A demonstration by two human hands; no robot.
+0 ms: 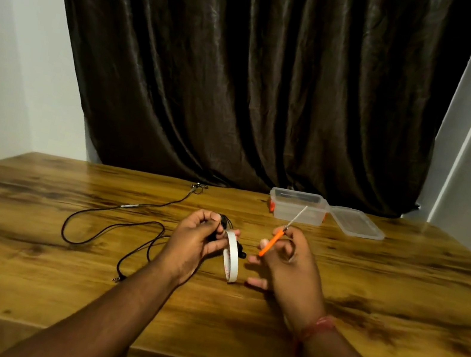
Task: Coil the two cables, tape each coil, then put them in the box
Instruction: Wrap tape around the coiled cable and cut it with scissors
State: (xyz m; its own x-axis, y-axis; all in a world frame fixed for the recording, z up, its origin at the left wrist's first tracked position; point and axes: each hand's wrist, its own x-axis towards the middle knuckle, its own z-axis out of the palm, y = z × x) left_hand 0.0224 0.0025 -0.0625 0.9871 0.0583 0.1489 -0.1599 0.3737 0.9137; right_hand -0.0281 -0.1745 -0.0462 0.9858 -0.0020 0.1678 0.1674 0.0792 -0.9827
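My left hand (200, 236) is closed around a small black cable coil (222, 223), and a white tape roll (231, 259) hangs from its fingers, reaching down toward the table. My right hand (286, 259) grips orange-handled scissors (282, 234) with the blades pointing up and away toward the box. A second black cable (112, 226) lies uncoiled in loose loops on the table left of my hands, its jack plug (119, 278) nearest me. The clear plastic box (298, 206) stands open at the far edge.
The box's clear lid (357, 223) lies flat just right of it. A dark curtain hangs behind the wooden table (395, 301). White walls close in on both sides. The cable's far end with earbuds (198, 187) rests near the back edge.
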